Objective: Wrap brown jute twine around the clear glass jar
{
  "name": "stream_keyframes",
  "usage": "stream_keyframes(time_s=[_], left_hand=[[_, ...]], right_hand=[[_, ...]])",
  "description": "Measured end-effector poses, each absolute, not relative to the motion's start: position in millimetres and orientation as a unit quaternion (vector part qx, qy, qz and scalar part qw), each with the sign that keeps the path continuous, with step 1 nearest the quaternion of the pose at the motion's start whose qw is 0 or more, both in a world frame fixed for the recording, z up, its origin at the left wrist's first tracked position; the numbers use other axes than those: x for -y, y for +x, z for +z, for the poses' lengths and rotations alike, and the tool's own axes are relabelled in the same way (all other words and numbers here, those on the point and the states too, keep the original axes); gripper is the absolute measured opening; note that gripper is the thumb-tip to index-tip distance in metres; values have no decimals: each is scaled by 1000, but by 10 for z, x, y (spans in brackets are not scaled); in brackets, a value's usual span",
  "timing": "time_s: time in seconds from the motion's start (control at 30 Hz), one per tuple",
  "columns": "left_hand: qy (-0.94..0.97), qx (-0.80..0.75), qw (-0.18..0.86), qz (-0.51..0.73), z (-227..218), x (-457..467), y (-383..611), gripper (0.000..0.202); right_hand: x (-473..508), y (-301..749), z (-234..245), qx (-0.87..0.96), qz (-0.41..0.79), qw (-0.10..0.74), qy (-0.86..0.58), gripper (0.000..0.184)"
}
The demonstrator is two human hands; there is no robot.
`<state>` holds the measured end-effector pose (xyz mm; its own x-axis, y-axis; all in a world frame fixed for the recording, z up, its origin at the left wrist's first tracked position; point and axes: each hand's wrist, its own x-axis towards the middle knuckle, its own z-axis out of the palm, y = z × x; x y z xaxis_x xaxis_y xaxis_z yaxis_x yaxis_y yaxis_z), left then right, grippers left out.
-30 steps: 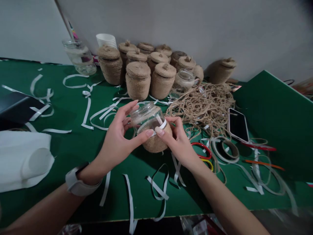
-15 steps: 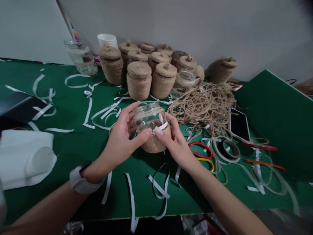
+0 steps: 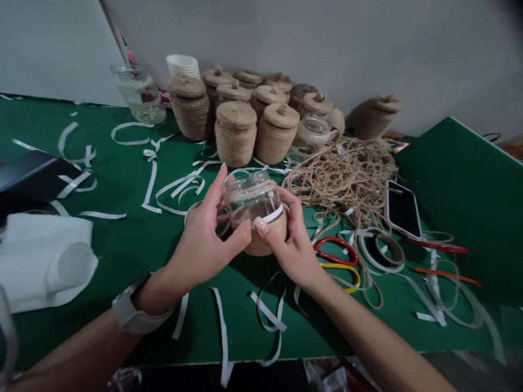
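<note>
The surface is deep green, strewn with white strips. The jar is clear glass above and tan twine below, with a white band between. Behind the jar stand tan pots; right of it lie a red ring, a yellow ring and a black phone.

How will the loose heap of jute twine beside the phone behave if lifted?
Probably floppy: the twine heap lies in loose tangled loops. Likely light for its bulk, being airy. Strands reaching the tape roll may drag.
</note>
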<state>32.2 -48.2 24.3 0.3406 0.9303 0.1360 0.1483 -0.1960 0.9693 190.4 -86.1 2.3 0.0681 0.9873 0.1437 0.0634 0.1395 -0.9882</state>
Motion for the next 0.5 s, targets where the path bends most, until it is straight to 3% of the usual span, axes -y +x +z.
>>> stream_keyframes(time_s=[0.27, 0.5], left_hand=[[725, -421, 398, 373, 222, 552, 324, 81], [711, -461, 386, 364, 313, 595, 344, 94]], right_hand=[[895, 1838, 17, 539, 414, 539, -498, 69], [927, 1810, -19, 551, 392, 531, -511, 75]])
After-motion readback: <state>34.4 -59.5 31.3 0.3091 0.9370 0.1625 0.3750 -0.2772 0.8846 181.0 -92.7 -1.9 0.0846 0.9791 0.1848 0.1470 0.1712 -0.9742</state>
